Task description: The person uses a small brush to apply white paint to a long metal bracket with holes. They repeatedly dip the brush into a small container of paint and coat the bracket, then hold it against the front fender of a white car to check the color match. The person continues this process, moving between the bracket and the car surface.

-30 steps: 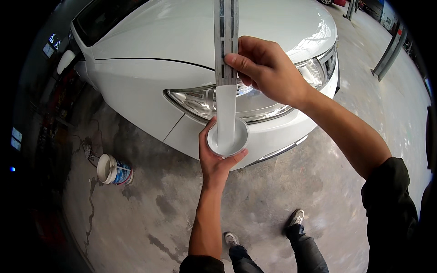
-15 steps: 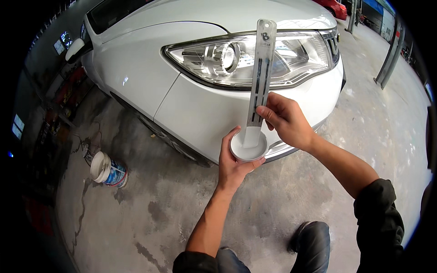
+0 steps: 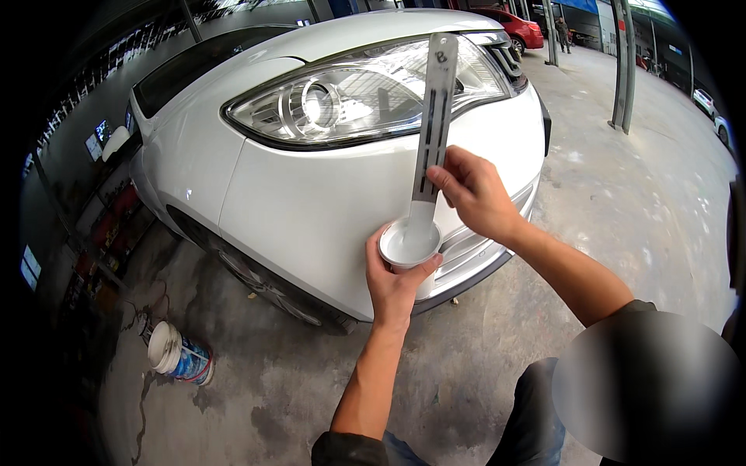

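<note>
My left hand (image 3: 391,289) is wrapped around a small white cup (image 3: 426,286), with the thumb along its near side. White paint-like liquid (image 3: 398,247) lies inside the cup. Between thumb and fingers, my right hand (image 3: 480,194) grips a long, flat mixing stick (image 3: 438,101) with dark slots and a hole at its top. The stick leans slightly right, and its white-coated lower end dips into the liquid, hiding the tip. Just beyond both hands is the front corner of a white car (image 3: 303,190) with a large clear headlight (image 3: 350,105).
A paint-stained bucket (image 3: 190,361) stands on the concrete floor (image 3: 256,388) at lower left, near the car's front wheel (image 3: 268,287). Metal posts (image 3: 622,70), a red car (image 3: 519,29) and a distant person (image 3: 562,35) are at far right. A blurred patch covers the lower right.
The view has tilted up, showing more of the garage behind the car. Both hands keep their hold on cup and stick; the cup's side shows more now.
</note>
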`<act>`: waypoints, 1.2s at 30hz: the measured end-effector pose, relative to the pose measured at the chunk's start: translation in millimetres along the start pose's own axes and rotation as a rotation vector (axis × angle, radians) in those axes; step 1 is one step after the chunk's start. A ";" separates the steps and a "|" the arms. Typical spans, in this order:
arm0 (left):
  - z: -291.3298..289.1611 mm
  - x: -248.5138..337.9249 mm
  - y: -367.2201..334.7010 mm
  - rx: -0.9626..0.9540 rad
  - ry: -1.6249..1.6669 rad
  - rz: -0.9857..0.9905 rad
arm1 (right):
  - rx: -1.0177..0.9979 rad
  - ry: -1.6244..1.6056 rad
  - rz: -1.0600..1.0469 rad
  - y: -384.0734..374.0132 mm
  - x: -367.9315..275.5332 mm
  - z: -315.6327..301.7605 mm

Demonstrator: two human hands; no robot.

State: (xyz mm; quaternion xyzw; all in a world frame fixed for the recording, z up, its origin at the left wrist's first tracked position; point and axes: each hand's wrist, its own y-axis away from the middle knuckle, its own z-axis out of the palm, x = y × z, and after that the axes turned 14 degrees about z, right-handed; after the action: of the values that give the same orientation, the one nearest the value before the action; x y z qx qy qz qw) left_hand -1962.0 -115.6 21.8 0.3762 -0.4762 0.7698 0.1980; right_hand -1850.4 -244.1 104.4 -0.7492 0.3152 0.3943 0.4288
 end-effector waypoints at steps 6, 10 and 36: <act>14.4 -9.7 8.1 0.080 -0.076 0.017 | 0.027 -0.125 0.005 -16.5 10.9 -2.1; 15.8 -14.2 12.9 0.104 -0.052 0.017 | -0.051 -0.287 0.056 -39.5 -3.1 -15.8; -15.0 -14.5 21.9 0.027 0.088 -0.014 | -0.136 -0.407 0.107 -58.0 -6.2 -1.8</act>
State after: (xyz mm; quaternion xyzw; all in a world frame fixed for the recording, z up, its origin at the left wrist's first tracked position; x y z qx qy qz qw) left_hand -1973.1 -111.8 -6.1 0.3478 -0.4540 0.7905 0.2192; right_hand -1805.9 -219.7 133.2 -0.6636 0.2340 0.5801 0.4103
